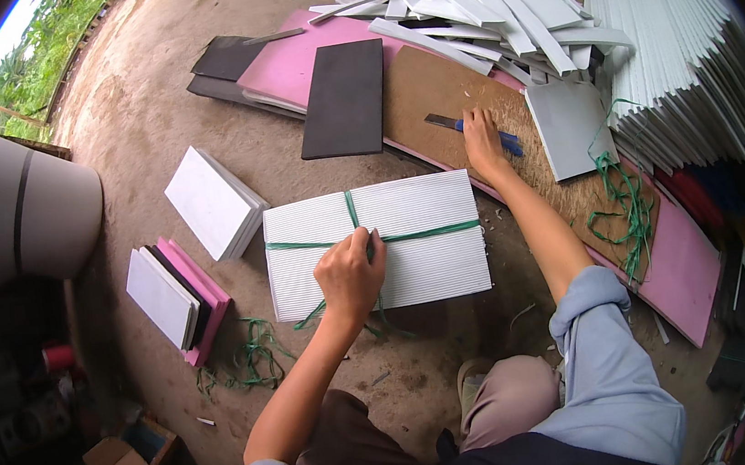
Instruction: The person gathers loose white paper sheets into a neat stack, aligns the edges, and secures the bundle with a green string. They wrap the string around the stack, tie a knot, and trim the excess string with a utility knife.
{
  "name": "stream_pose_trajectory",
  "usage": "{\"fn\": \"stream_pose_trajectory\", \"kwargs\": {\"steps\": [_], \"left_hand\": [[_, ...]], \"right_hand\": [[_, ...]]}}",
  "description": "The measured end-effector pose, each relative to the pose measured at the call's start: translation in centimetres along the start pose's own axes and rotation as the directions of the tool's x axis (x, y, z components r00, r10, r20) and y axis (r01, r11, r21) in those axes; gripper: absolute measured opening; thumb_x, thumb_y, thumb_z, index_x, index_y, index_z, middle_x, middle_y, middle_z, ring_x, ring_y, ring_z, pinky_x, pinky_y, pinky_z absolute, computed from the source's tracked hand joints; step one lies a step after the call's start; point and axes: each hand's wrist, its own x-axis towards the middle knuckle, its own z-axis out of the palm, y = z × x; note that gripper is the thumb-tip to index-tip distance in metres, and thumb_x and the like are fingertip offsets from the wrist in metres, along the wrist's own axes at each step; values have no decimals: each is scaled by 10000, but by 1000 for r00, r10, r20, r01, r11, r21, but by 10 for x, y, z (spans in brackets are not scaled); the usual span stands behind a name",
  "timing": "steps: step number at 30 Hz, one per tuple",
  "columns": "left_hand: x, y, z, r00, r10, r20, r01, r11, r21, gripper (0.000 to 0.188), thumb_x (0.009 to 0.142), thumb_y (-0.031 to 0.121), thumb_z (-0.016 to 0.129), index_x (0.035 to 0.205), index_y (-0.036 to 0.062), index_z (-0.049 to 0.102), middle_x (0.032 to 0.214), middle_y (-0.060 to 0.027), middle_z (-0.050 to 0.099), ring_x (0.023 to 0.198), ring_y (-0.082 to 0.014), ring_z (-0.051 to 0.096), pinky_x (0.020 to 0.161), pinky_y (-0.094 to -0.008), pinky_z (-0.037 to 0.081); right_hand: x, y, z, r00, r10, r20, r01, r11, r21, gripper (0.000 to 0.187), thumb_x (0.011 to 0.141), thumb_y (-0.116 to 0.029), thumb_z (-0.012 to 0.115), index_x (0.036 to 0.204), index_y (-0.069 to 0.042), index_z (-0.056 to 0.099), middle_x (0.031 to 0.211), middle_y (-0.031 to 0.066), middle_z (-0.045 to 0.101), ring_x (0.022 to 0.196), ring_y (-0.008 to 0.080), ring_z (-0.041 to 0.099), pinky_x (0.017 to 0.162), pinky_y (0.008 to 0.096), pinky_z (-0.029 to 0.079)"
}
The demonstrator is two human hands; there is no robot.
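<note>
In front of me lies a rectangular bundle (437,271) of white ribbed sheets, bound crosswise with green plastic string (432,231). At the crossing, my left hand (347,277) is closed in a pinch on the string, its knuckles resting over the bundle. Loose string ends stick out by the bundle's near edge. Up and to the right, my right hand (482,142) is closed around a utility knife (510,142) with a blue handle. The knife lies low over a scratched brown board (430,88), its blade pointing left.
A black panel (342,98) and pink sheets (280,68) lie beyond the bundle, near heaped white offcuts (494,12). Tall white sheets (672,42) stand at right. Left are smaller stacks (211,205) and a large white roll (57,209). Tangled green string (632,212) hangs at right.
</note>
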Motion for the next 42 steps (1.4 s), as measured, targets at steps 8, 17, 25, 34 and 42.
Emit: {"fn": "stream_pose_trajectory", "kwargs": {"steps": [8, 17, 25, 34, 42], "left_hand": [[-7, -3, 2, 998, -2, -62, 1, 1000, -19, 176, 789, 172, 546, 663, 63, 490, 548, -70, 547, 477, -218, 543, 443, -329, 407], [-19, -12, -8, 998, -35, -53, 24, 979, -202, 221, 867, 220, 446, 760, 30, 481, 630, -168, 558, 590, -339, 551, 542, -423, 426], [-31, -46, -34, 981, -12, 195, 65, 961, -269, 269, 846, 248, 436, 835, 7, 554, 736, -221, 583, 710, -375, 569, 653, -454, 434], [-54, -54, -33, 999, 49, 0, -47, 953, -298, 238, 836, 255, 456, 794, 46, 563, 675, -174, 585, 634, -340, 573, 573, -432, 442], [-58, -58, -35, 988, 23, -155, -84, 912, -401, 193, 814, 222, 505, 735, 48, 533, 667, -119, 582, 598, -310, 565, 531, -398, 439]], "right_hand": [[7, -35, -96, 995, 63, 81, -86, 942, 324, 305, 790, -125, 534, 1057, 2, 463, 926, 222, 548, 878, 351, 543, 729, 417, 469], [-54, -132, -183, 961, -166, 223, 1, 804, 595, 351, 839, -244, 477, 1067, 2, 374, 806, 273, 575, 802, 422, 563, 682, 476, 459], [-124, -163, -198, 872, -211, 441, -110, 794, 598, 379, 869, -311, 428, 1006, 40, 382, 657, 235, 570, 594, 366, 577, 576, 455, 449], [-170, -186, -190, 944, -157, 289, 53, 940, 337, 304, 874, -303, 393, 973, -15, 385, 661, 276, 561, 685, 454, 558, 613, 519, 440], [-182, -197, -199, 929, -189, 319, 113, 964, 242, 248, 877, -250, 380, 973, -21, 378, 646, 240, 575, 653, 422, 579, 574, 510, 459]]}}
